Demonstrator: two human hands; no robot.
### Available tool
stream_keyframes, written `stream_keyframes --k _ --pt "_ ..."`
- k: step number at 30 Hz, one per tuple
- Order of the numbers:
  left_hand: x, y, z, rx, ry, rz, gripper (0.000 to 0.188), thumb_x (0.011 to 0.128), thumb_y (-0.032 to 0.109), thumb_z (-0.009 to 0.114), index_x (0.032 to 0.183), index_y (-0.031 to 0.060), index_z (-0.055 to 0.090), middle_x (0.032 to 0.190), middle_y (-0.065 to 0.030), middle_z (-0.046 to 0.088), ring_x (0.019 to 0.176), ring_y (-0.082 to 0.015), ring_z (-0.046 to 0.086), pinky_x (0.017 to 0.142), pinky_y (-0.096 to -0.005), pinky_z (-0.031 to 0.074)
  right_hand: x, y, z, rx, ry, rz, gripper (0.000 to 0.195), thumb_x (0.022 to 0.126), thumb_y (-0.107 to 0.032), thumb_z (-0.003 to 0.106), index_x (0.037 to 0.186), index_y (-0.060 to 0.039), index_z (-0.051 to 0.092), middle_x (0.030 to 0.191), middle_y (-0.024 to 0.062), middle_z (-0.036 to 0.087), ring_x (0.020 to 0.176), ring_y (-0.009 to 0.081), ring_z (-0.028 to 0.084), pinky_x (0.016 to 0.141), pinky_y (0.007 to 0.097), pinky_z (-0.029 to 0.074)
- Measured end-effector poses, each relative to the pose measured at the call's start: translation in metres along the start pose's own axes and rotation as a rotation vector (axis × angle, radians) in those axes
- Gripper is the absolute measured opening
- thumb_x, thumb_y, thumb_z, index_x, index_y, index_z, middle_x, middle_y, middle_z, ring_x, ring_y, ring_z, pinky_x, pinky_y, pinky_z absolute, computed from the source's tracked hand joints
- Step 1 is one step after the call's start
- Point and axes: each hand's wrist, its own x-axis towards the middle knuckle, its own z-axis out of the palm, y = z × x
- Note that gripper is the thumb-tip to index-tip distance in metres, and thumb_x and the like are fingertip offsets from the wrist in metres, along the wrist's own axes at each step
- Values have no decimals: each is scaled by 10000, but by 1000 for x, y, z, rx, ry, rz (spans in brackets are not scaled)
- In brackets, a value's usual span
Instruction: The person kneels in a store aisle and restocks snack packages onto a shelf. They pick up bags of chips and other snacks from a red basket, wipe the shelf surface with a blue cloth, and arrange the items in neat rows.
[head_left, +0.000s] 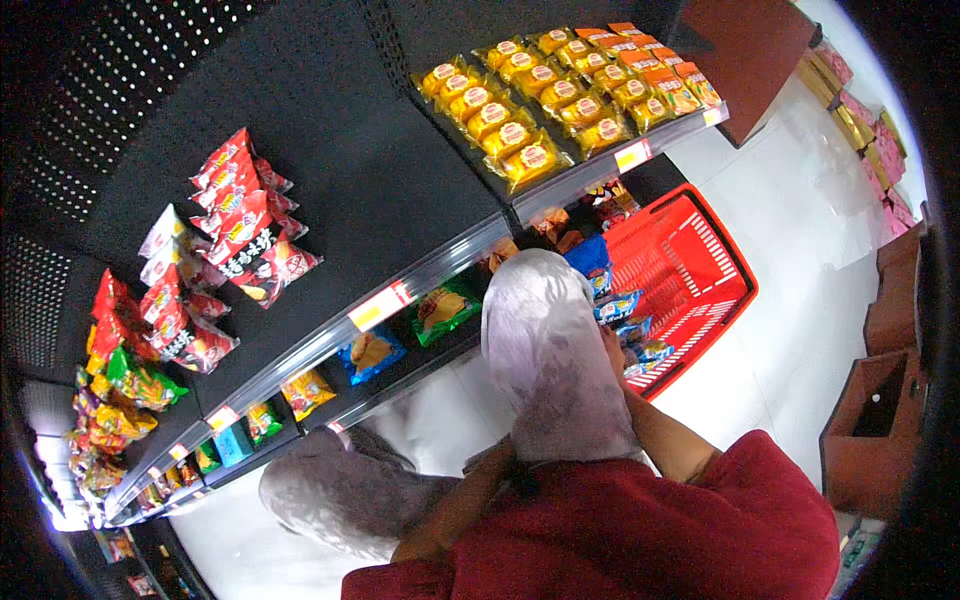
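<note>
A red plastic shopping basket (675, 277) stands on the floor beside the shelving, with several blue snack bags (618, 307) along its left side. My right hand (613, 351) shows only in part at these bags, beside my raised knee; its fingers are mostly hidden, so I cannot tell whether it holds one. My left forearm reaches in behind my legs, and my left hand is out of view. On the lower shelf, left of my knee, lie a green snack bag (445, 310) and a blue one (370, 355).
Black shelving (360, 172) runs diagonally. Its upper shelf bears yellow packaged cakes (532, 157), orange packets (671, 88) and red chip bags (244, 225). Brown cartons (862, 450) stand at the right, and pink and gold packages (870, 142) lie farther up.
</note>
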Motion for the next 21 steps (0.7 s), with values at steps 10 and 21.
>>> stream_keyframes --k 10,21 --pt "-18 10 22 -33 6 11 268 934 226 584 1039 -18 623 867 -160 701 771 -269 696 699 -383 555 19 24 -14 147 -200 -128 388 915 -196 542 1268 -43 591 1177 207 628 1094 396 580 939 473 471" --pt "-26 21 15 -54 86 -7 282 940 207 584 1082 -32 625 877 -152 710 774 -245 706 702 -366 564 40 65 -203 -25 -341 -525 366 803 -251 749 1133 -101 700 1219 114 650 1218 311 545 1048 459 433"
